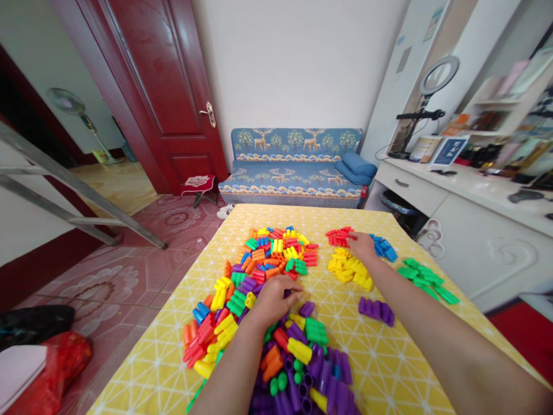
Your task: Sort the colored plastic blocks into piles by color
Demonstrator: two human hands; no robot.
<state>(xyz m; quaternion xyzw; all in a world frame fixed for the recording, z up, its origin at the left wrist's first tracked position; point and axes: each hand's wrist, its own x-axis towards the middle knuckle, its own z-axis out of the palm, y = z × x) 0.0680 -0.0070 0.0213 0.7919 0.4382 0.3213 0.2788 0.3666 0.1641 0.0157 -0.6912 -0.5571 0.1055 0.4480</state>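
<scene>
A large mixed heap of plastic toy blocks [237,302], shaped like joined tubes in several colours, spreads over the left and middle of the table. My left hand [276,297] is over this heap, palm down, fingers loosely bent and a gap by the thumb, with nothing visible in it. My right hand [363,245] reaches to the far right, its fingertips pinched at a red block at the edge of the red pile [337,236]. Just below that hand lies a yellow pile [348,268]. Blue blocks [383,248] sit beyond its wrist.
Green blocks [425,279] and a purple row [377,311] lie on either side of my right forearm. A yellow patterned cloth [345,357] covers the table. Behind stands a blue sofa [294,170]; a white dresser [475,202] is at right, a metal ladder [86,199] at left.
</scene>
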